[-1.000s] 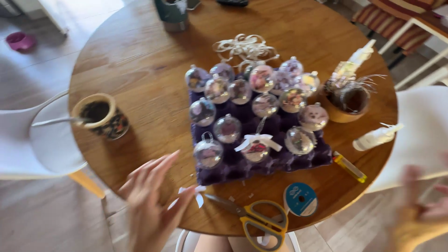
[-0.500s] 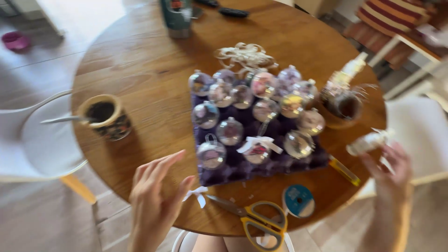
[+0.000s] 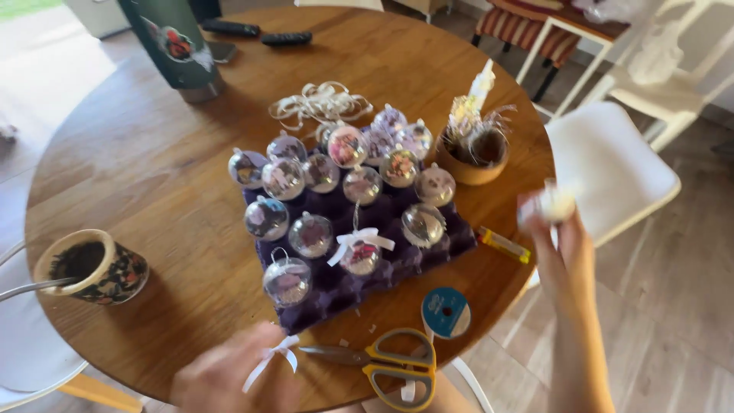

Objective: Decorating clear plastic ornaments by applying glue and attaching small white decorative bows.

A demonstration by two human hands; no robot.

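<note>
Ribbon bow [image 3: 269, 361], white, pinched in my left hand [image 3: 229, 378] just below the purple tray [image 3: 336, 291]; right hand [image 3: 562, 229], right of tray, grips a small white object [image 3: 554, 203].

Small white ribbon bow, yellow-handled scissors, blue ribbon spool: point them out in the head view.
small white ribbon bow [image 3: 269, 361], head view, on its knot, at the left hand.
yellow-handled scissors [image 3: 397, 365], head view, on the handle loops.
blue ribbon spool [image 3: 446, 312], head view, on its flat blue face.

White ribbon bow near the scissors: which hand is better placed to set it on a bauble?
Left, probably. The left hand holds the white ribbon bow beside the purple tray; the right hand is raised off the table edge, gripping a small white object.
</note>
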